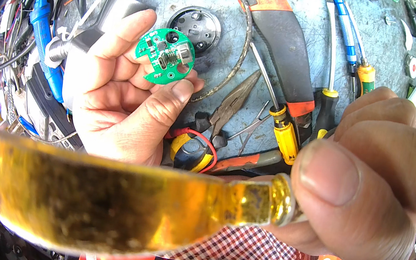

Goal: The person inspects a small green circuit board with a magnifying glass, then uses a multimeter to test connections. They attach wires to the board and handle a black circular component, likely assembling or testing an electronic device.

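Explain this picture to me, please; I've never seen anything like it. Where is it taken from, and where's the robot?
There's no robot here: these are a person's bare hands. A wide fisheye camera worn on the person's head looks down, which is why edges bend and the corners are black. Picture left is the person's left.

The left hand holds a round green board. The right hand grips the narrow end of a gold thing, too close and blurred to name surely.

On the blue-grey surface lie a round black case, pliers, screwdrivers and a black-and-orange tool.
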A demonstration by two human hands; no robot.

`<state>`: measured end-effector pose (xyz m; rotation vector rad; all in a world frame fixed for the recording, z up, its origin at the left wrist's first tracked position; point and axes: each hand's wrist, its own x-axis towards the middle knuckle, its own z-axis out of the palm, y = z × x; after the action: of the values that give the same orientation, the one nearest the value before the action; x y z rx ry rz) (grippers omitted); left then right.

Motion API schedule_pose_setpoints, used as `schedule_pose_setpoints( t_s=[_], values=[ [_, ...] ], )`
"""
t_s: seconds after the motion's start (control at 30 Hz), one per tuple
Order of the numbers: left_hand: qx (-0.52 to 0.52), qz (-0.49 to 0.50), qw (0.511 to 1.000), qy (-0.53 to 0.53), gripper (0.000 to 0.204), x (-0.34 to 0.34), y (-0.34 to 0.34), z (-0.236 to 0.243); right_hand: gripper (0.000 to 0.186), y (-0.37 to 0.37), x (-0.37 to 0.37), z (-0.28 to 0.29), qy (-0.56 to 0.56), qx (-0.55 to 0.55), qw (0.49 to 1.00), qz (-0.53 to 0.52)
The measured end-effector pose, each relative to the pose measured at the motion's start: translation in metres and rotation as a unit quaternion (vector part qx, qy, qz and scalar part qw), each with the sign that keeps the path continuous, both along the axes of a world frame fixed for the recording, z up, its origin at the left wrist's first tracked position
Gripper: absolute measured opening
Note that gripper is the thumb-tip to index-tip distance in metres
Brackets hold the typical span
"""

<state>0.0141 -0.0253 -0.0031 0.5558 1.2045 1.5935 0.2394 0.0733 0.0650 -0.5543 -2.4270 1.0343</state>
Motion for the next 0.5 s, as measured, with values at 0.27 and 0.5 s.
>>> schedule_pose_setpoints(
  t_s=[0.27,0.5],
  values=[
    [0.004,-0.006,0.997,0.071,0.058,-0.006,-0.002,-0.007,0.06,-0.002,-0.009,-0.016,0.051,0.05,0.997,-0.011],
    [0.029,-0.022,0.948,0.316,0.06,-0.013,0.002,-0.007,0.026,0.0,-0.026,-0.033,0.156,-0.251,0.942,-0.158]
  ],
)
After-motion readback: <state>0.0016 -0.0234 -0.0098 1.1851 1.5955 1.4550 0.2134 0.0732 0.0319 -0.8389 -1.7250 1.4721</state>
